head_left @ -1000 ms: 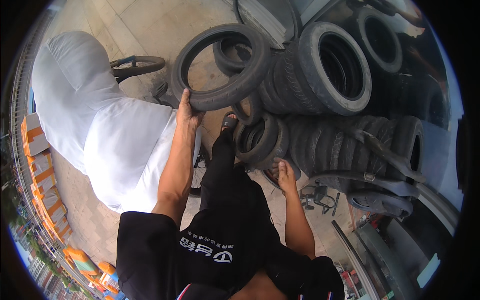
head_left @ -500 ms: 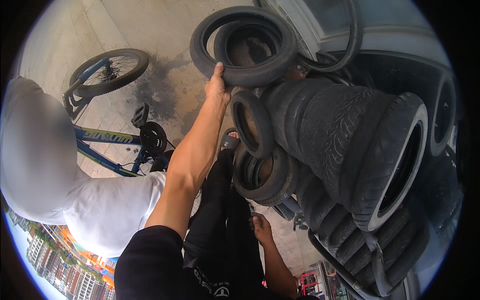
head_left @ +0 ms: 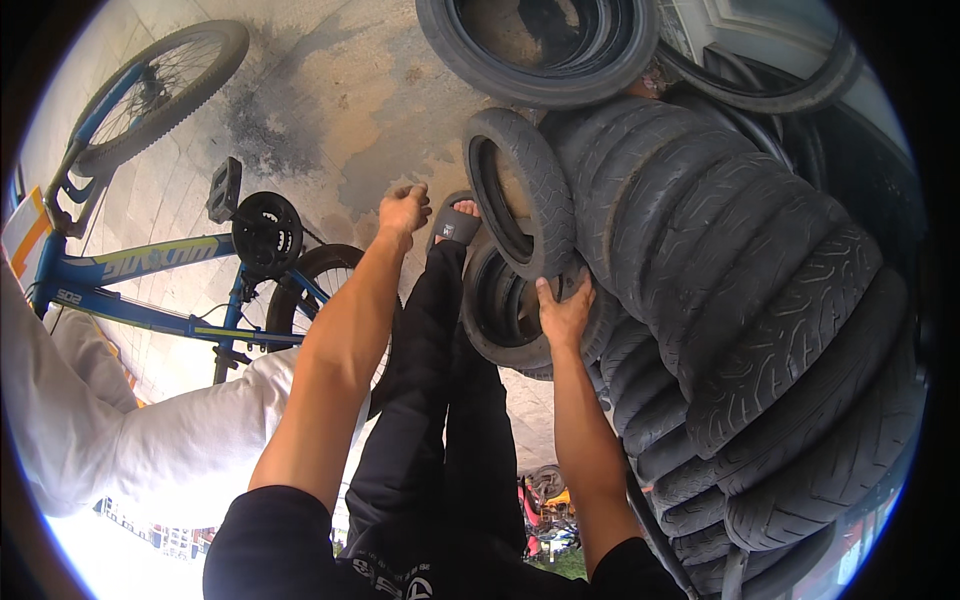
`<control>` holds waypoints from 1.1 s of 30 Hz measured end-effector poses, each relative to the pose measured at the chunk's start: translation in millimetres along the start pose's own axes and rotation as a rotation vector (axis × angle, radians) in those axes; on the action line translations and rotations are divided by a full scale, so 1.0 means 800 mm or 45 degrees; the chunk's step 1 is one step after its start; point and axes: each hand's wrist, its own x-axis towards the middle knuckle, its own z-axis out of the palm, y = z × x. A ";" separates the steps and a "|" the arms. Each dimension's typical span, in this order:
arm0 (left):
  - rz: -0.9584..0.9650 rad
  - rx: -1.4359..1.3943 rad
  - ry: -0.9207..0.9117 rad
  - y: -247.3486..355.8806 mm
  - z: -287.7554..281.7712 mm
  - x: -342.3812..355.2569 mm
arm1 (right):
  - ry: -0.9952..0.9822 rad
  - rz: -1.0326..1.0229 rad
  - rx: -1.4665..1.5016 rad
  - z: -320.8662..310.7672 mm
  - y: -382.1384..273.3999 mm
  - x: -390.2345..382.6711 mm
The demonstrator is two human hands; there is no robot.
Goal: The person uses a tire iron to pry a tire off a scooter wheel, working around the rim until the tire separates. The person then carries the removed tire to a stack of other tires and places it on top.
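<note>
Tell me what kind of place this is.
Probably an outdoor tyre or cycle repair shop: stacked tyres, a blue bicycle on stained concrete floor. The right hand rests on a tyre.

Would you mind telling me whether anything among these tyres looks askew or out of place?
Yes. One small tyre leans tilted against the big stack of tyres instead of lying in line with it. The right hand rests on another small tyre just below. The left hand is closed and empty, near the bicycle.
</note>
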 end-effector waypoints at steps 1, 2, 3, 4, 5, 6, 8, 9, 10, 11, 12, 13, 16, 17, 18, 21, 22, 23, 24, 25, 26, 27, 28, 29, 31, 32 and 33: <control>-0.060 0.015 0.013 -0.023 -0.009 -0.008 | -0.070 0.076 -0.054 0.010 -0.008 0.019; -0.109 0.015 0.012 -0.043 -0.015 -0.017 | -0.113 0.090 -0.086 0.019 -0.014 0.034; -0.129 0.010 0.025 -0.061 -0.017 -0.026 | -0.131 0.069 -0.128 0.024 -0.019 0.043; -0.158 0.089 0.003 -0.073 -0.020 -0.033 | -0.128 0.070 -0.162 0.034 -0.024 0.045; -0.114 -0.094 0.085 -0.086 -0.012 -0.043 | -0.091 0.085 -0.167 0.038 -0.028 0.047; -0.131 -0.096 0.027 -0.093 -0.010 -0.051 | -0.081 0.063 -0.163 0.040 -0.030 0.046; -0.098 -0.117 -0.041 -0.098 -0.001 -0.063 | -0.112 0.067 -0.193 0.044 -0.037 0.041; -0.074 -0.129 -0.058 -0.099 0.004 -0.070 | -0.118 0.052 -0.199 0.046 -0.041 0.037; -0.066 -0.152 -0.086 -0.098 0.008 -0.076 | -0.115 0.043 -0.221 0.049 -0.046 0.035; -0.057 -0.180 -0.118 -0.096 0.012 -0.082 | -0.110 0.089 -0.157 0.052 -0.051 0.033; -0.049 -0.206 -0.150 -0.095 0.016 -0.088 | -0.102 0.146 -0.112 0.056 -0.056 0.031; -0.049 -0.222 -0.154 -0.095 0.020 -0.094 | -0.105 0.196 -0.072 0.060 -0.061 0.029; -0.041 -0.259 -0.200 -0.092 0.028 -0.107 | -0.102 0.212 -0.034 0.071 -0.070 0.028; -0.055 -0.259 -0.197 -0.093 0.029 -0.109 | -0.105 0.209 -0.025 0.073 -0.071 0.027; -0.056 -0.267 -0.194 -0.093 0.031 -0.111 | -0.121 0.222 -0.014 0.077 -0.071 0.026; -0.061 -0.259 -0.183 -0.097 0.032 -0.112 | -0.103 0.239 0.006 0.084 -0.068 0.022; -0.068 -0.252 -0.183 -0.099 0.031 -0.111 | -0.097 0.248 0.010 0.085 -0.067 0.020; -0.092 -0.259 -0.185 -0.101 0.030 -0.111 | -0.092 0.258 0.014 0.086 -0.067 0.017; -0.080 -0.242 -0.176 -0.103 0.029 -0.110 | -0.104 0.253 0.025 0.087 -0.067 0.014; -0.081 -0.241 -0.171 -0.106 0.029 -0.109 | -0.115 0.246 0.037 0.086 -0.068 0.012; -0.082 -0.257 -0.172 -0.108 0.028 -0.108 | -0.114 0.245 0.049 0.086 -0.070 0.009; -0.075 -0.234 -0.155 -0.111 0.028 -0.106 | -0.122 0.238 0.029 0.086 -0.072 0.007; -0.071 -0.229 -0.146 -0.114 0.027 -0.105 | -0.118 0.239 0.010 0.087 -0.075 0.005; -0.066 -0.224 -0.136 -0.116 0.027 -0.104 | -0.111 0.231 -0.008 0.087 -0.077 0.003; -0.088 -0.221 -0.125 -0.122 0.026 -0.103 | -0.117 0.252 0.016 0.089 -0.083 0.002; -0.118 -0.222 -0.121 -0.124 0.025 -0.103 | -0.120 0.257 0.032 0.090 -0.085 0.002; -0.104 -0.214 -0.123 -0.126 0.024 -0.103 | -0.132 0.284 0.041 0.092 -0.087 0.002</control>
